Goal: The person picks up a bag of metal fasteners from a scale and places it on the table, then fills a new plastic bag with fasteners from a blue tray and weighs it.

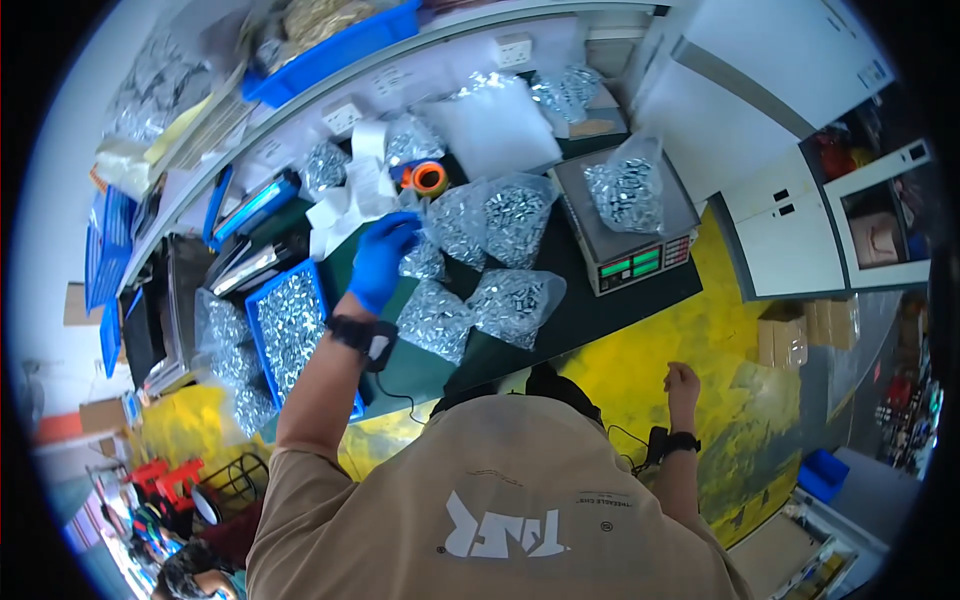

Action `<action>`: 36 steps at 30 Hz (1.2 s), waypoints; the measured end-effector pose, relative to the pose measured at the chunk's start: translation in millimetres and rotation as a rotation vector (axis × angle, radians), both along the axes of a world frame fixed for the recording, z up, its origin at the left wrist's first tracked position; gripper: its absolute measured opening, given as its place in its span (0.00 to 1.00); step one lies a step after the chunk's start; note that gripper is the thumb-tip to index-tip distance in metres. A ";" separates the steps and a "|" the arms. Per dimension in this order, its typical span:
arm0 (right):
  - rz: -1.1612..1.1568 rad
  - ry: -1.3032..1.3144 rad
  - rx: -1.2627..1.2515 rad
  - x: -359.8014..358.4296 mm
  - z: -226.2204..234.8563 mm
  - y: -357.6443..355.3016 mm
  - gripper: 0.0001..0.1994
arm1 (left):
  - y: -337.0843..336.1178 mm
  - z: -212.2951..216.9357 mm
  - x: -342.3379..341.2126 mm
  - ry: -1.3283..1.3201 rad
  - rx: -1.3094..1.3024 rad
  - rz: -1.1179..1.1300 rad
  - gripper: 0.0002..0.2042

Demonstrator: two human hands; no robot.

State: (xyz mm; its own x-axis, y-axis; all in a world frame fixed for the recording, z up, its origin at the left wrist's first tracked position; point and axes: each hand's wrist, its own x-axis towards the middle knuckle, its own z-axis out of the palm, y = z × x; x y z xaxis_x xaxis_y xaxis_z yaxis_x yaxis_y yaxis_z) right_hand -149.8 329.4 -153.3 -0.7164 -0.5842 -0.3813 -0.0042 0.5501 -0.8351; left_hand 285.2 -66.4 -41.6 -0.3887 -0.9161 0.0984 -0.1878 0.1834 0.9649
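My left hand, in a blue glove, reaches over the dark green table. Its fingers point right, somewhat apart, just above a small clear bag of shiny metal parts, and I see nothing held in them. Beyond the fingertips sits an orange tape roll. Several more filled bags lie close by, among them a front bag and a bag to its right. My bare right hand hangs away from the table over the yellow floor, its fingers curled closed with nothing visible in them.
A weighing scale with green displays stands at the table's right, carrying a filled bag. At left is a blue tray of metal parts. White paper strips lie behind my left hand. A shelf holds a blue bin above.
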 end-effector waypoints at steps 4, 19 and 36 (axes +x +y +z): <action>0.031 0.093 -0.049 -13.7 32.1 -46.5 0.09 | -16.5 40.8 -152.7 0.147 0.451 -0.334 0.10; -0.131 -0.086 -0.029 -34.3 -21.0 19.5 0.08 | -48.7 27.4 -348.7 -0.181 -0.184 -0.273 0.13; -0.107 -0.083 0.037 -72.4 -30.4 16.6 0.08 | -40.4 69.0 -351.6 -1.205 -0.231 -0.682 0.35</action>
State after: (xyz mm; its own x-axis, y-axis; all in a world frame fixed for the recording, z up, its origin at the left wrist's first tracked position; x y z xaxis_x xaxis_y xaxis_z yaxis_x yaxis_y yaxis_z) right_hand -222.2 346.0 -183.7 -0.7394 -0.4905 -0.4613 0.1242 0.5740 -0.8094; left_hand -66.4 -106.8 27.4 -0.6972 -0.5242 -0.4890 -0.6781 0.7035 0.2128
